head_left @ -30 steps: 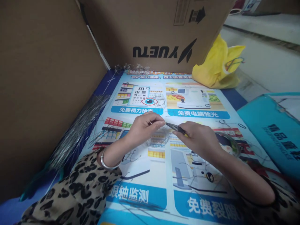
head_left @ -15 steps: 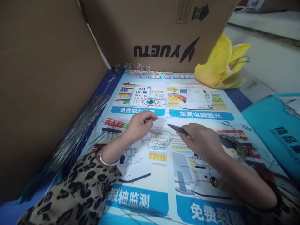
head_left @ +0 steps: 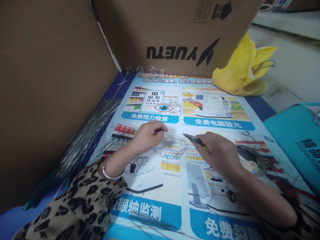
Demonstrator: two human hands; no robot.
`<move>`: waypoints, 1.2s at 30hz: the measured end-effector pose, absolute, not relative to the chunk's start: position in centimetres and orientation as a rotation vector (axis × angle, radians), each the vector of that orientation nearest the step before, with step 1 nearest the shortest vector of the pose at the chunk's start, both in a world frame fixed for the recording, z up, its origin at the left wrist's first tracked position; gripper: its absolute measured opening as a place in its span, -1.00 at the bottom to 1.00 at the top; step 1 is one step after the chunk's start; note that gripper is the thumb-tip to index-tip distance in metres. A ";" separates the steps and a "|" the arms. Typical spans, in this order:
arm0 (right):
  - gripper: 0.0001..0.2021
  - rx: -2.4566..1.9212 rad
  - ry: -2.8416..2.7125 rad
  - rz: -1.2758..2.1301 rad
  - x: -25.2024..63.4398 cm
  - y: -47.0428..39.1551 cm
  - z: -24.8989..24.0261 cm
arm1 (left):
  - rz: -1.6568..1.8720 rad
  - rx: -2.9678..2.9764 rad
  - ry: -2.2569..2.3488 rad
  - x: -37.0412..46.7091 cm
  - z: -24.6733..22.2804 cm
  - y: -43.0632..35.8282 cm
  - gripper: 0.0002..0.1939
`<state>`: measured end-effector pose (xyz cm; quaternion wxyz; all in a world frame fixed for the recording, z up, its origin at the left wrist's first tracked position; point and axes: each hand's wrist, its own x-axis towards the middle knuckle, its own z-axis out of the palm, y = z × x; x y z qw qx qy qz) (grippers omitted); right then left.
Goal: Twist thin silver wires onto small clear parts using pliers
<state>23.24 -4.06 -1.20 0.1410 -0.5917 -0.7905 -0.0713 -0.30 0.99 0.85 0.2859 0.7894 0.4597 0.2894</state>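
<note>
My right hand (head_left: 218, 151) is closed around needle-nose pliers (head_left: 196, 139) with dark jaws and a bit of yellow at the grip. The jaws point left and look slightly parted, with nothing clear between them. To the left, my left hand (head_left: 147, 135) is pinched, thumb against fingertips. What it holds, if anything, is too thin to make out. Between the two hands, thin bent wire (head_left: 173, 146) lies in loose loops on the printed poster (head_left: 172, 181), close below the left fingertips and the pliers' tip.
A bundle of straight wires (head_left: 87, 133) lies at the left, beside a cardboard box (head_left: 170, 33). Small wire pieces (head_left: 151, 70) sit along its base. A clear round dish (head_left: 262, 163) is behind my right wrist. A yellow bag (head_left: 237, 73) and a turquoise box (head_left: 297, 136) stand at the right.
The pliers' jaws, together before, now look slightly parted. The left hand stays pinched, nearly in place. The view has shifted a little, so the surroundings appear further right.
</note>
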 end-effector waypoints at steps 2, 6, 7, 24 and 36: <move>-0.83 -1.662 -2.266 -0.243 23.3 -4.0 -1.5 | 0.688 2.154 1.227 -0.5 1.4 0.9 -0.84; -0.84 -1.581 -2.251 -0.288 23.4 -3.9 -1.9 | 0.492 2.182 1.255 -1.0 2.3 0.7 -0.85; -0.84 -1.580 -2.249 -0.290 23.5 -3.9 -2.0 | 0.457 2.187 1.257 -1.1 2.3 0.6 -0.85; -0.83 -1.612 -2.228 -0.145 23.3 -3.9 -2.2 | 0.533 2.205 1.394 -0.6 1.1 -0.9 -0.79; -0.79 -1.590 -2.107 -0.066 23.2 -3.9 -1.7 | 0.678 2.442 0.973 1.5 0.4 0.7 -0.80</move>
